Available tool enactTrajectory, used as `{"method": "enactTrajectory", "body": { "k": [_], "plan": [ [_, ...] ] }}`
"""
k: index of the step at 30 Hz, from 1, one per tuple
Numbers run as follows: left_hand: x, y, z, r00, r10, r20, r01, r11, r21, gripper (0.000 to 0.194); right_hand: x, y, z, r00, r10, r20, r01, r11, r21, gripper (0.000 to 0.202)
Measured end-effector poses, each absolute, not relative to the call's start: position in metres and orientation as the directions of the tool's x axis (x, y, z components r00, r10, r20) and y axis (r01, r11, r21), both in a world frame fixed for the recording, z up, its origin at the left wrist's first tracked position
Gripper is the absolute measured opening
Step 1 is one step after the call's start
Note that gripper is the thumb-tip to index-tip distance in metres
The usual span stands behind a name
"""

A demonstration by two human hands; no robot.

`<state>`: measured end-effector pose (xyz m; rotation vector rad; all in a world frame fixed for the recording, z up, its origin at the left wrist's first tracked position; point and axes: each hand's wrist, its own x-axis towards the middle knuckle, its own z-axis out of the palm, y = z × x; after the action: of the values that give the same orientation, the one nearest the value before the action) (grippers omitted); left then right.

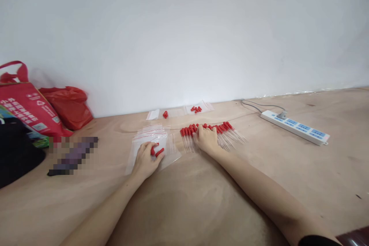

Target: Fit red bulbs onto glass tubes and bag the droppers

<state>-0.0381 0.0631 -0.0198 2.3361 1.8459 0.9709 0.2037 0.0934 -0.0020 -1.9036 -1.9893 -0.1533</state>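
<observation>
My left hand (146, 158) rests on a stack of clear zip bags (150, 133), with its thumb and forefinger apart. Beside those fingers lie a few short red pieces (159, 152) on the plastic. To the right, a row of thin pale sticks with thick red tips (226, 126) is spread on the table like a fan. Over the middle of that row, my right hand (206, 138) has its fingers bent down and closed among the red tips. Its fingertips are partly hidden, but they grip at a red-tipped stick.
Near the wall lie two clear bags with red pieces (196, 109) and a red piece (165, 114) on them. A white power strip (294, 127) with a plugged-in cord is at right. A red carrier bag (29, 103), a red plastic bag (70, 103) and a blurred-out object (75, 155) sit left.
</observation>
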Motion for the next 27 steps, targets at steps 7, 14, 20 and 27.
{"method": "enactTrajectory", "body": {
  "k": [7,14,20,27],
  "plan": [
    [-0.025,0.062,-0.018,0.218,0.859,0.464,0.808,-0.425,0.408,0.019,0.178,0.083,0.005,-0.170,0.900,0.401,0.942,0.267,-0.202,0.025],
    [-0.017,0.059,-0.022,0.276,0.830,0.485,0.769,-0.493,0.406,0.016,0.144,0.085,0.007,-0.148,0.962,0.228,0.960,0.195,-0.201,0.025],
    [-0.017,0.060,-0.023,0.250,0.831,0.497,0.747,-0.492,0.447,0.009,0.137,0.090,0.006,-0.075,0.982,0.173,0.976,0.108,-0.191,0.027],
    [-0.014,0.058,-0.020,0.193,0.822,0.536,0.734,-0.483,0.477,0.010,0.131,0.090,0.008,-0.120,0.985,0.120,0.987,0.131,-0.088,0.024]
  ]
}}
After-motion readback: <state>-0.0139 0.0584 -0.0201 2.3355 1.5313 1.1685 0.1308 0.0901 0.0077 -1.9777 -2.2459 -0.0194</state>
